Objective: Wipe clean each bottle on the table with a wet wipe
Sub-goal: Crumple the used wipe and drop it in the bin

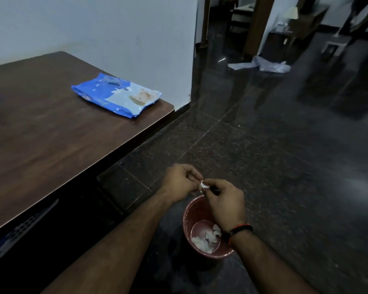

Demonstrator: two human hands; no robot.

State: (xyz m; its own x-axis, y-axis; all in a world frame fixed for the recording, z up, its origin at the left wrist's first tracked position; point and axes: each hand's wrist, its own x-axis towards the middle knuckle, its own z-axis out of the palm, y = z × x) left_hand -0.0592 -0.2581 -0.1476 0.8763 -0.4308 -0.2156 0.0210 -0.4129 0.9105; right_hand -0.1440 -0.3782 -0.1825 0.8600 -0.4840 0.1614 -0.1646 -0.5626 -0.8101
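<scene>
Risk: both hands, left hand and right hand, are pinching a small wet wipe scrap over the pink bin; damp tissue could be clinging to fingers and missing the bin. Wipe pack is lying on the dark wood table. No bottle clearly in view. Glossy dark stone floor, dim room.

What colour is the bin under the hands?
Reddish-pink: the round plastic bin on the floor, seen in the head view.
</scene>
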